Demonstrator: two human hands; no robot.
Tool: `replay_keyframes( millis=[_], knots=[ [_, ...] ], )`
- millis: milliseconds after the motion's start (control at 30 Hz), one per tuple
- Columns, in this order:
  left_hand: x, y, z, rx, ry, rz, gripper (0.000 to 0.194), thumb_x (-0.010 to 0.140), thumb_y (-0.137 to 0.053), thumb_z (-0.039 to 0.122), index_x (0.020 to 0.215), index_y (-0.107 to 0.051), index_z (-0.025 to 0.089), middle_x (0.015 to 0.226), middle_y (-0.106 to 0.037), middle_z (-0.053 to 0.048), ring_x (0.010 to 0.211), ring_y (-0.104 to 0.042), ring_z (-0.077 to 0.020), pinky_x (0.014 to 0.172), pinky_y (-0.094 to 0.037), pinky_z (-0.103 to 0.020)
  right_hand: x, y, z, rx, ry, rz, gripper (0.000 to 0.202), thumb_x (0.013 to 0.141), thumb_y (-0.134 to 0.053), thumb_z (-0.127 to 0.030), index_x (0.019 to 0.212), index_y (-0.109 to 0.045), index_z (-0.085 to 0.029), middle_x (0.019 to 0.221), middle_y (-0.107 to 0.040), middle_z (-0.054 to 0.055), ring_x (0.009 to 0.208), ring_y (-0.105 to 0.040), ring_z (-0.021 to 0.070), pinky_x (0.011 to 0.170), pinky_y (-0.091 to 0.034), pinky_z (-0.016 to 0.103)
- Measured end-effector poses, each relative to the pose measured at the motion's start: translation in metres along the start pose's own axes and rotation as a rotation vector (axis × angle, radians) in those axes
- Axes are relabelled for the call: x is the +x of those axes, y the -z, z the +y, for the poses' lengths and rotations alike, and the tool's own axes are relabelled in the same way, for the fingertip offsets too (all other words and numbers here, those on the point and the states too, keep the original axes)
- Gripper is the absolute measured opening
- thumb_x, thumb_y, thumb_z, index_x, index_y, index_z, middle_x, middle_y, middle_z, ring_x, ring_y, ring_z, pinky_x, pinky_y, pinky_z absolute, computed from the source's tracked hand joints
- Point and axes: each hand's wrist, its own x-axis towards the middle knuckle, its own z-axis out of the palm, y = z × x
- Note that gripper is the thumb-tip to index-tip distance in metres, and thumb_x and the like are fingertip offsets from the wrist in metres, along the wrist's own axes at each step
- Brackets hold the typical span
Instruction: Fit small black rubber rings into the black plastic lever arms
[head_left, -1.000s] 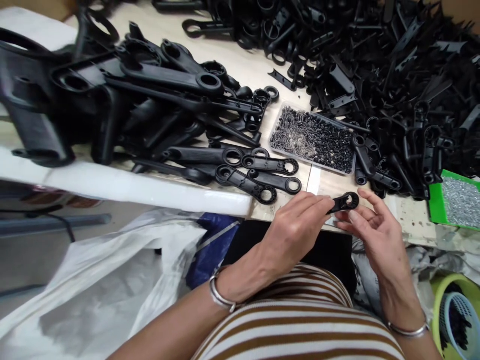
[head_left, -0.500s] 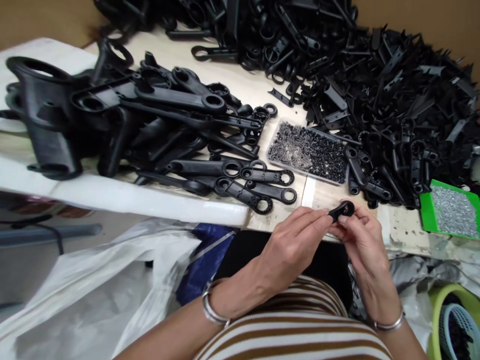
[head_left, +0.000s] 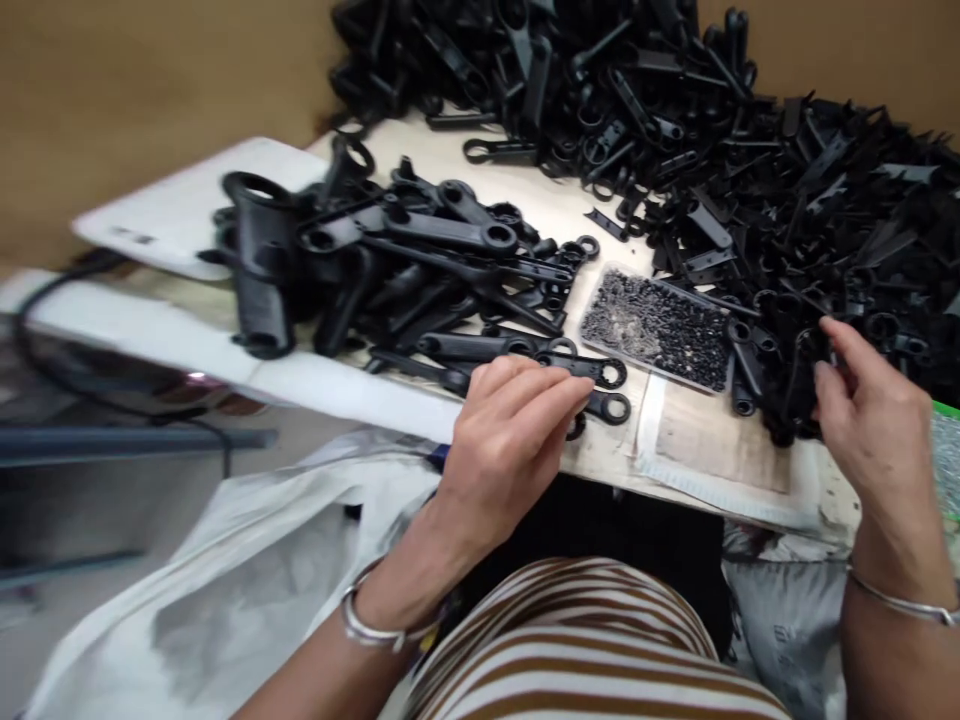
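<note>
1. While the left hand (head_left: 514,440) curls over ring-ended black parts (head_left: 465,346) at mid-frame, I cannot tell what it holds.
2. Frame right, the right hand (head_left: 885,430) meets the black pile (head_left: 832,220), thumb and forefinger apart; any grasp is unclear.
3. Those parts look light, stiff, slightly slick; likely best pinched mid-length.

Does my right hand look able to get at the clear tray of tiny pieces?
Probably yes: the tray is open-topped, left of your right hand, though some black parts lie between.
</note>
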Motion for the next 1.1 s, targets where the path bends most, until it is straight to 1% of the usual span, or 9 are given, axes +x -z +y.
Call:
replay_keyframes(
  millis=[67, 200, 300, 400, 600, 733, 900, 1000, 1100],
  knots=[
    [0.001, 0.004, -0.007, 0.081, -0.001, -0.037, 0.010, 0.090, -0.058, 0.013, 0.095, -0.064, 0.019, 0.087, -0.070, -0.004, 0.079, -0.058, -0.0174, 0.075, -0.046, -0.034, 0.012, -0.011, -0.001, -0.128, 0.080, 0.027, 0.041, 0.091, -0.045, -0.017, 0.129, -0.061, -0.015, 0.126, -0.065, 0.014, 0.115, -0.063, 0.0272, 0.099, -0.050, 0.039],
    [0.000, 0.002, -0.007, 0.138, -0.006, -0.173, 0.010, 0.092, -0.057, 0.017, 0.086, -0.064, 0.019, 0.086, -0.068, -0.003, 0.081, -0.054, -0.0186, 0.078, -0.038, -0.036, 0.014, -0.026, -0.001, -0.266, 0.055, 0.035, 0.031, 0.091, -0.051, -0.023, 0.115, -0.070, -0.019, 0.129, -0.063, 0.013, 0.110, -0.065, 0.0322, 0.090, -0.055, 0.044],
    [0.002, -0.002, -0.001, 0.189, -0.011, -0.278, 0.008, 0.091, -0.059, 0.018, 0.084, -0.064, 0.019, 0.087, -0.066, -0.003, 0.083, -0.053, -0.0204, 0.081, -0.033, -0.039, 0.005, -0.023, -0.002, -0.229, 0.123, 0.107, 0.029, 0.091, -0.053, -0.026, 0.111, -0.071, -0.016, 0.128, -0.063, 0.015, 0.112, -0.064, 0.0321, 0.093, -0.054, 0.044],
    [0.005, -0.006, 0.005, 0.250, -0.038, -0.362, 0.006, 0.089, -0.062, 0.018, 0.083, -0.062, 0.017, 0.082, -0.062, -0.003, 0.083, -0.052, -0.0219, 0.084, -0.031, -0.042, -0.007, -0.014, -0.015, -0.078, 0.154, 0.095, 0.028, 0.092, -0.053, -0.026, 0.109, -0.071, -0.012, 0.126, -0.063, 0.017, 0.114, -0.063, 0.0284, 0.099, -0.050, 0.039],
    [0.008, -0.017, 0.019, 0.378, -0.036, -0.408, 0.012, 0.088, -0.060, 0.014, 0.076, -0.057, 0.017, 0.079, -0.059, -0.004, 0.083, -0.052, -0.0237, 0.085, -0.031, -0.045, -0.009, -0.020, -0.053, 0.203, 0.203, -0.122, 0.024, 0.094, -0.051, -0.024, 0.108, -0.070, -0.020, 0.113, -0.070, 0.010, 0.101, -0.067, 0.0226, 0.093, -0.051, 0.037],
    [0.007, -0.021, 0.022, 0.466, -0.111, -0.370, 0.014, 0.092, -0.051, 0.007, 0.083, -0.059, 0.015, 0.083, -0.059, -0.006, 0.087, -0.053, -0.0236, 0.085, -0.033, -0.044, 0.009, -0.035, -0.058, 0.033, 0.185, -0.328, 0.026, 0.094, -0.049, -0.024, 0.109, -0.070, -0.021, 0.104, -0.072, 0.008, 0.086, -0.068, 0.0239, 0.074, -0.051, 0.037],
    [0.011, -0.023, 0.018, 0.409, -0.156, -0.371, 0.016, 0.094, -0.050, 0.009, 0.080, -0.057, 0.016, 0.080, -0.059, -0.004, 0.087, -0.053, -0.0220, 0.088, -0.032, -0.044, 0.028, -0.043, -0.064, -0.115, 0.214, -0.434, 0.023, 0.093, -0.049, -0.026, 0.102, -0.070, -0.025, 0.101, -0.071, 0.006, 0.076, -0.066, 0.0206, 0.058, -0.040, 0.031],
    [0.018, -0.027, 0.015, 0.290, -0.196, -0.404, 0.021, 0.094, -0.050, 0.008, 0.075, -0.054, 0.017, 0.075, -0.058, -0.001, 0.081, -0.052, -0.0189, 0.089, -0.032, -0.042, 0.035, -0.045, -0.067, -0.148, 0.225, -0.494, 0.020, 0.092, -0.051, -0.025, 0.099, -0.070, -0.025, 0.099, -0.070, 0.005, 0.076, -0.065, 0.0189, 0.056, -0.035, 0.029],
    [0.024, -0.033, 0.014, 0.145, -0.243, -0.513, 0.020, 0.094, -0.050, 0.008, 0.076, -0.055, 0.016, 0.076, -0.058, -0.001, 0.080, -0.051, -0.0181, 0.089, -0.031, -0.042, 0.038, -0.046, -0.067, -0.172, 0.237, -0.526, 0.020, 0.093, -0.049, -0.024, 0.092, -0.069, -0.023, 0.093, -0.070, 0.005, 0.075, -0.063, 0.0181, 0.054, -0.031, 0.029]
  ],
)
